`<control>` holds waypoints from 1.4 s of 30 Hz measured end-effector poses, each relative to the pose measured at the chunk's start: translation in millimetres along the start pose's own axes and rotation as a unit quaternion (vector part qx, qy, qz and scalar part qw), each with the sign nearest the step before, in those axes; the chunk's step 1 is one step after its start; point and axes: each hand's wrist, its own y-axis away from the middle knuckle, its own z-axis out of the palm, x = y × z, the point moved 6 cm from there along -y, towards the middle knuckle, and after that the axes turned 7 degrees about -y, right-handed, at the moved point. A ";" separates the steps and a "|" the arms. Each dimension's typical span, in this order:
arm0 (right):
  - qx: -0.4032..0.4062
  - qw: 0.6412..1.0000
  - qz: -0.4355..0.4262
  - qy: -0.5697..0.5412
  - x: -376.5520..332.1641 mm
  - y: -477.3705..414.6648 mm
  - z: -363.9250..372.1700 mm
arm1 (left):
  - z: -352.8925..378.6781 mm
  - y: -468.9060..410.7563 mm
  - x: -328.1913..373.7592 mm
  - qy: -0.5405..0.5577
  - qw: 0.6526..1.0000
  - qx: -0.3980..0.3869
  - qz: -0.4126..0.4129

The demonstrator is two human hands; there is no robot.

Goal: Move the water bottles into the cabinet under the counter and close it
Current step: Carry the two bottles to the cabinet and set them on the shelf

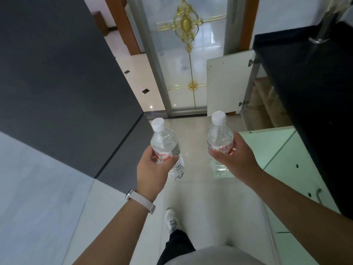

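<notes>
My left hand [152,167] grips a clear water bottle [165,142] with a white cap and a red-and-white label, held out over the floor. My right hand [232,155] grips a second bottle of the same kind [219,136], upright at about the same height. To the right runs a black counter [305,88]. Under it two white cabinet doors stand open: a far door [227,81] on its hinges and a near door [267,144] swung out towards me. The cabinet's inside [267,104] shows between them, dim and brownish.
A tall dark grey appliance [57,73] fills the left side. Ahead stands a frosted glass door with gold ornament [187,54]. The tiled floor [200,203] runs between them, with my foot [172,219] on it. A metal faucet [321,33] rises from the counter.
</notes>
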 end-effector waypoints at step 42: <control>0.150 0.986 0.050 -0.060 -23.3 -449.2 67.7 | 143.7 -520.1 43.4 -0.006 0.982 -0.188 0.031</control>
